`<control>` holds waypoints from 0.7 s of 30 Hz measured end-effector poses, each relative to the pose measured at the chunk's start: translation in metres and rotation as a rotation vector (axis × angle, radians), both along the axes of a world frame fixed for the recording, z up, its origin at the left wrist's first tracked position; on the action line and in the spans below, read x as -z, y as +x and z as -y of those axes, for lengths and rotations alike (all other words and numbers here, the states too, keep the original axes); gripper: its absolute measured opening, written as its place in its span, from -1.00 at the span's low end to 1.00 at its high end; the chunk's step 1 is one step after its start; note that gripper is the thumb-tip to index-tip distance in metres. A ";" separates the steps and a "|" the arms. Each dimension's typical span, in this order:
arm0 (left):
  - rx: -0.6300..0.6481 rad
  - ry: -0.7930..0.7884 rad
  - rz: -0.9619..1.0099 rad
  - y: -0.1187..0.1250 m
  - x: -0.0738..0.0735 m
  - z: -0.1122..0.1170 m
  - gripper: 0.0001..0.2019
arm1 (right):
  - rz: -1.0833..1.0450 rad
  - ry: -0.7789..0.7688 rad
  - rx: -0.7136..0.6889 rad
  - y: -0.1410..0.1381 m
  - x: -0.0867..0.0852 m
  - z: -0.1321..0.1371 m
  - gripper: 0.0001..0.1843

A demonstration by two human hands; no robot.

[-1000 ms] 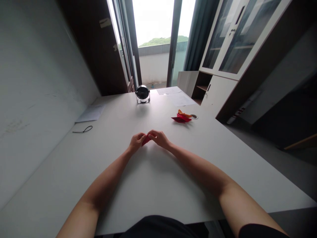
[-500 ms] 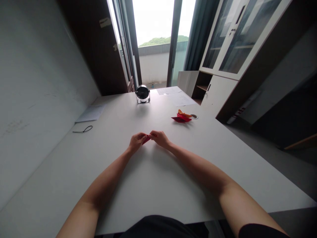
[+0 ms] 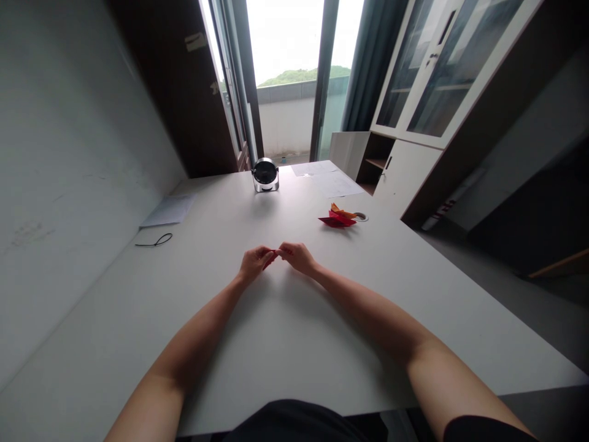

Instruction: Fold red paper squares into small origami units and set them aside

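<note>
A small piece of folded red paper [image 3: 270,260] is pinched between my two hands, over the middle of the white table. My left hand [image 3: 254,262] grips its left side with thumb and fingers. From the other side my right hand [image 3: 296,255] is closed on the paper's upper right end, and the fingertips of both hands nearly meet. Much of the paper is hidden behind the fingers. Farther off to the right lie folded red and orange paper pieces [image 3: 338,218], one on another.
A roll of tape [image 3: 361,217] touches the folded pieces. Near the far edge stands a round black and silver device [image 3: 265,175]. White sheets [image 3: 338,183] lie at the back right, another paper [image 3: 168,210] by the left wall, and a black looped cable tie [image 3: 156,240] in front of it.
The red paper has turned slightly between my fingers, and less of its face shows. Both hands stay almost in the same place.
</note>
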State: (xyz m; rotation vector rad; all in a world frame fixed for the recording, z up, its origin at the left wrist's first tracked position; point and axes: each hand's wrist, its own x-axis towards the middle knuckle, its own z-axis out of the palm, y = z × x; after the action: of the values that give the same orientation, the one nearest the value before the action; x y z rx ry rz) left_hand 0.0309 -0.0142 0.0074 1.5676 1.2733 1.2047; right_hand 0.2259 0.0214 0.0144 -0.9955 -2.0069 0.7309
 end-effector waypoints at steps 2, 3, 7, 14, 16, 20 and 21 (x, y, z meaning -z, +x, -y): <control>0.011 -0.005 0.013 -0.001 0.000 -0.001 -0.60 | -0.004 0.006 0.021 0.000 0.000 -0.001 -0.63; 0.018 -0.005 0.014 -0.001 0.000 -0.001 -0.59 | -0.009 0.007 0.030 0.000 0.000 -0.002 -0.63; 0.035 0.006 -0.006 -0.003 0.000 -0.002 -0.57 | -0.034 -0.007 0.053 0.002 -0.001 -0.003 -0.63; 0.023 0.006 0.013 -0.002 0.001 -0.003 -0.51 | -0.066 -0.009 0.057 0.003 0.001 -0.005 -0.67; 0.015 0.005 0.008 -0.003 0.002 -0.003 -0.50 | -0.068 -0.006 0.056 0.003 0.001 -0.005 -0.67; 0.001 0.030 -0.050 -0.005 0.002 -0.005 -0.53 | -0.098 -0.035 0.063 0.003 0.003 -0.006 -0.67; -0.008 0.043 -0.059 -0.006 0.002 -0.005 -0.55 | -0.113 -0.045 0.064 0.002 0.003 -0.006 -0.67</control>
State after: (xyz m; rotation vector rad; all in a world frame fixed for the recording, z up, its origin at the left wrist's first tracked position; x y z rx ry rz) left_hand 0.0249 -0.0092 0.0052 1.6411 1.3010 1.2058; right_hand 0.2284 0.0273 0.0111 -1.0169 -1.8605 0.7837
